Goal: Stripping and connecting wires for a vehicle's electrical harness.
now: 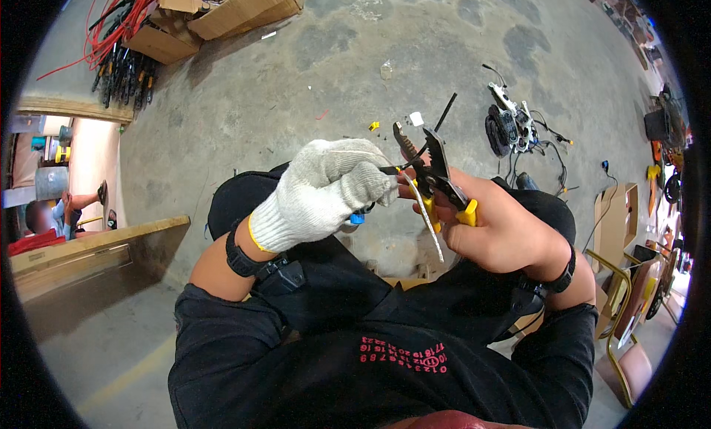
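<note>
My left hand (315, 188), in a white knit glove with a yellow cuff edge, is closed on a thin black cable (391, 170) at its fingertips. A blue connector (357, 218) shows just below that glove. My bare right hand (500, 225) grips wire-stripping pliers (440, 166) with yellow handles and dark jaws, which stand apart and point away from me. A black strip (446, 111) sticks out past the jaws; where it starts is hidden. From between my hands a thin white strand (431, 225) hangs toward my lap.
On the floor ahead right lies a silver metal assembly (515, 125) with black cables. Small yellow (374, 126) and white scraps (416, 119) lie nearer. Cardboard boxes (244, 14) and red wires (129, 18) are far left. Another person (52, 216) sits beyond a wooden beam (104, 242).
</note>
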The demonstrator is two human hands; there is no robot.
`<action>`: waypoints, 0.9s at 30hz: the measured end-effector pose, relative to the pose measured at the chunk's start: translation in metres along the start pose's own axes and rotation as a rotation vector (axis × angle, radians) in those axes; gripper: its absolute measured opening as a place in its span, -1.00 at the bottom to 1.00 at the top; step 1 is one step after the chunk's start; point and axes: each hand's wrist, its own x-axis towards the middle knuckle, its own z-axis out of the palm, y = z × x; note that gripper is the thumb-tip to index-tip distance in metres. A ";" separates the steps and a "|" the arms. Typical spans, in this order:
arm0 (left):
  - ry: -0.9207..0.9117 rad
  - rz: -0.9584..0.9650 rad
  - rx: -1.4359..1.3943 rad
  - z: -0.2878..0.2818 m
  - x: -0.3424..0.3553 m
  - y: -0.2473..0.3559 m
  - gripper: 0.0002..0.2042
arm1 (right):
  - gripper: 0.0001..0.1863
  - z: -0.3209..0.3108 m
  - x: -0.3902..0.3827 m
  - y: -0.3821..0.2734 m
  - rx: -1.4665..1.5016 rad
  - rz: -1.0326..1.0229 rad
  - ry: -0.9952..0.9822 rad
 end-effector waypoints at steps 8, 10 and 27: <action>-0.070 0.062 0.104 -0.002 0.005 0.001 -0.76 | -0.28 0.004 -0.001 -0.004 -0.019 -0.052 0.040; -0.079 0.098 0.179 -0.001 0.005 0.000 -0.75 | -0.30 0.003 -0.002 -0.006 -0.061 0.001 0.016; -0.014 -0.106 0.286 0.001 0.007 0.005 -0.67 | -0.36 0.006 0.004 0.011 -0.271 -0.152 0.110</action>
